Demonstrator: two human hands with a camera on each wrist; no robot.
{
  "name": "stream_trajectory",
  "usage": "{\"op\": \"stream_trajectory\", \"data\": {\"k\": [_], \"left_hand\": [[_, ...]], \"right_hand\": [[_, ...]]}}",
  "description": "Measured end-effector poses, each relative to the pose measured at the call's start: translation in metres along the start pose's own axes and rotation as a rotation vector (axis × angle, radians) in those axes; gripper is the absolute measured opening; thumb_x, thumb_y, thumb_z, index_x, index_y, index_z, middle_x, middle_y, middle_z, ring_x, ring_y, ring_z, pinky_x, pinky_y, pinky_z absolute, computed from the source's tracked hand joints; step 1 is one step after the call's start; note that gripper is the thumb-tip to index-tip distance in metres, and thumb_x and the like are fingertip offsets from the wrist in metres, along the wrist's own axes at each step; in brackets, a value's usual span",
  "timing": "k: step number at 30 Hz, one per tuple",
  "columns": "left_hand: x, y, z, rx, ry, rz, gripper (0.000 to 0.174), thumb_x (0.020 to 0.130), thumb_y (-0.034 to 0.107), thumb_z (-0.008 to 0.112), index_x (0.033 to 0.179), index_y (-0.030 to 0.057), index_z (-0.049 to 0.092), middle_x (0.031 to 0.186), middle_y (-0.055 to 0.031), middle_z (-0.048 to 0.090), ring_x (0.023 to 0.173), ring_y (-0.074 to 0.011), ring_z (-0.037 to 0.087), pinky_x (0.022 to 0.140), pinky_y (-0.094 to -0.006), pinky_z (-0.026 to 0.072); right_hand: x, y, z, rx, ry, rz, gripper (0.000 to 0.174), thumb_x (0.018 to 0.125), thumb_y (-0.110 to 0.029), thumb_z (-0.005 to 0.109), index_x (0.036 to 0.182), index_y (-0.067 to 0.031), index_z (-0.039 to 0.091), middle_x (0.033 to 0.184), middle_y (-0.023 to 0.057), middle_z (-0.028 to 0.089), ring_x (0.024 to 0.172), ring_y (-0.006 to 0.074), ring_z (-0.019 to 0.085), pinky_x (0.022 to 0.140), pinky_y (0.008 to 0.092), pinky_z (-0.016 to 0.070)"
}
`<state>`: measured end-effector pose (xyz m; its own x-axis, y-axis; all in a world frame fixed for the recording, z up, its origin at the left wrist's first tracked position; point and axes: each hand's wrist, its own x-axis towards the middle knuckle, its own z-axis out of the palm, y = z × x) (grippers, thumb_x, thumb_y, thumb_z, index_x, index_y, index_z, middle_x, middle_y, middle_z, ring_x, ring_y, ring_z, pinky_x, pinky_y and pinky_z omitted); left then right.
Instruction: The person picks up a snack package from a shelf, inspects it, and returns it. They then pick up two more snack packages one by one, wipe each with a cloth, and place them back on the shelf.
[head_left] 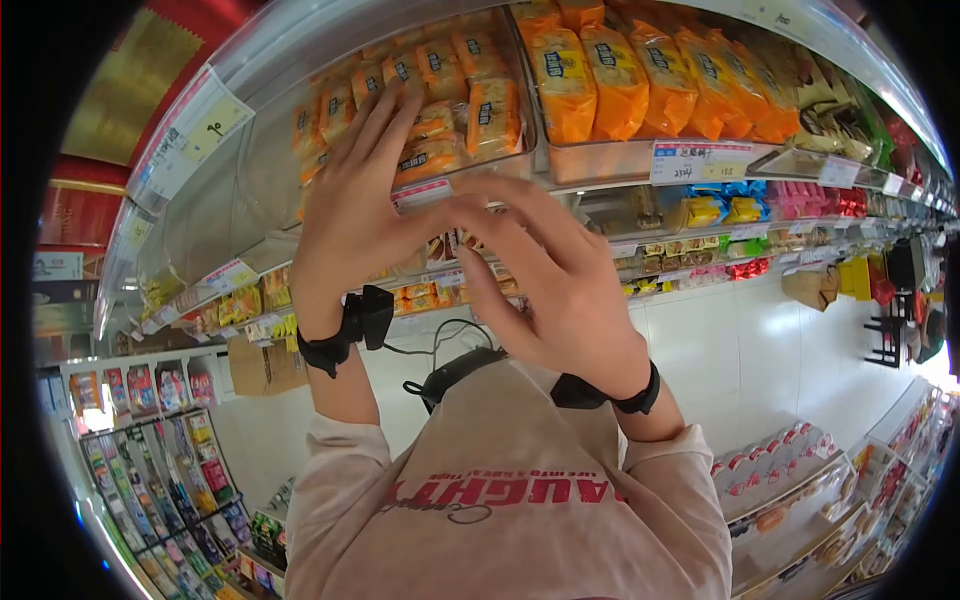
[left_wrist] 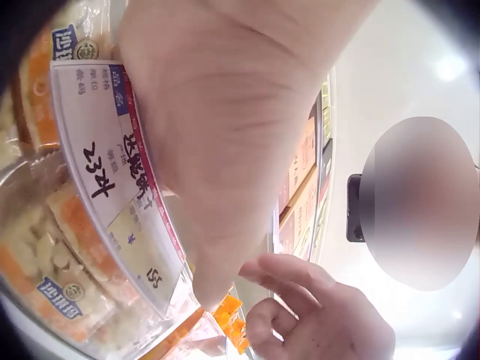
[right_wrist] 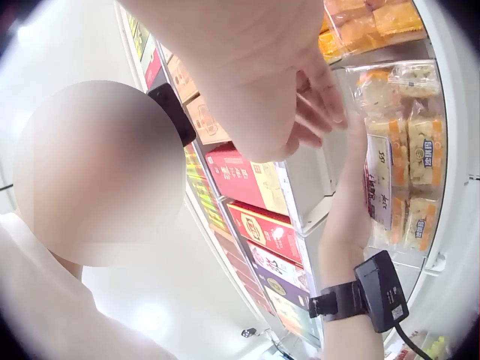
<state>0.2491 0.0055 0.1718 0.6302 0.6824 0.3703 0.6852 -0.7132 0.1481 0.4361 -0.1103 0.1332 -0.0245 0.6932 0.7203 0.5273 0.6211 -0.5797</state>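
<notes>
My left hand (head_left: 355, 205) reaches over a clear bin (head_left: 515, 165) of small wrapped snack packs (head_left: 490, 115), its fingers straight and fingertips overlapping the packs at the near side. To its right, my right hand (head_left: 555, 275) hovers in front of the shelf, fingers loosely bent and nothing between them. Its index finger comes close to the left thumb. In the left wrist view, a handwritten price card (left_wrist: 112, 180) stands beside the left hand (left_wrist: 217, 127), with wrapped packs (left_wrist: 52, 270) behind it. The right wrist view shows the right hand (right_wrist: 262, 105) near the left wrist.
Orange snack bags (head_left: 615, 80) fill the neighbouring bin. Lower tiers hold small wrapped sweets (head_left: 720, 210) behind price labels (head_left: 700, 162). A cardboard box (head_left: 265, 365) stands on the floor at left. Red gift boxes (right_wrist: 262, 232) line shelves in the right wrist view.
</notes>
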Motion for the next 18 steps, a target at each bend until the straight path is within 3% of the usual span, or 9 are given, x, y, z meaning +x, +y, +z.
{"op": "stream_trajectory", "data": {"k": [6,9,12,15,18], "left_hand": [[0.000,0.002,0.003,0.036,0.019,-0.042,0.097,0.072,0.044,0.090,0.154,0.0097,0.052,0.163,-0.0166,0.047,0.148,-0.0402,0.046,0.114,-0.0503,0.0478],[0.002,0.006,0.003,0.040,0.033,-0.056,0.095,0.072,0.046,0.090,0.152,0.0103,0.054,0.160,-0.0172,0.049,0.146,-0.0407,0.049,0.112,-0.0508,0.0491],[0.002,0.006,0.003,0.025,0.069,-0.018,0.093,0.072,0.049,0.090,0.150,0.0102,0.056,0.159,-0.0176,0.050,0.144,-0.0416,0.050,0.111,-0.0511,0.0500],[0.000,0.003,0.006,0.015,0.099,-0.026,0.093,0.071,0.051,0.090,0.148,0.0102,0.058,0.157,-0.0178,0.052,0.142,-0.0422,0.052,0.111,-0.0514,0.0495],[-0.001,0.002,0.007,0.034,0.224,0.074,0.079,0.079,0.043,0.088,0.145,0.0099,0.060,0.155,-0.0170,0.054,0.141,-0.0418,0.053,0.112,-0.0515,0.0489]], "right_hand": [[0.019,0.002,0.003,-0.315,-0.239,0.109,0.060,0.094,-0.031,0.077,0.145,-0.0068,0.057,0.151,0.0163,0.057,0.076,0.0285,0.075,0.062,0.0380,0.0607],[0.024,-0.001,-0.009,-0.387,-0.310,0.164,0.059,0.095,-0.037,0.076,0.144,-0.0075,0.059,0.149,0.0114,0.060,0.074,0.0279,0.076,0.061,0.0361,0.0603],[0.023,0.010,-0.010,-0.410,-0.214,0.084,0.060,0.094,-0.040,0.076,0.137,-0.0019,0.061,0.143,0.0127,0.063,0.060,0.0252,0.073,0.052,0.0352,0.0574],[0.026,0.009,-0.009,-0.475,-0.209,0.072,0.058,0.094,-0.041,0.075,0.134,-0.0022,0.063,0.140,0.0091,0.066,0.062,0.0256,0.073,0.052,0.0355,0.0575],[0.028,-0.005,-0.004,-0.494,-0.205,0.170,0.051,0.095,-0.039,0.076,0.133,-0.0062,0.064,0.137,0.0077,0.069,0.079,0.0306,0.076,0.064,0.0384,0.0610]]}}
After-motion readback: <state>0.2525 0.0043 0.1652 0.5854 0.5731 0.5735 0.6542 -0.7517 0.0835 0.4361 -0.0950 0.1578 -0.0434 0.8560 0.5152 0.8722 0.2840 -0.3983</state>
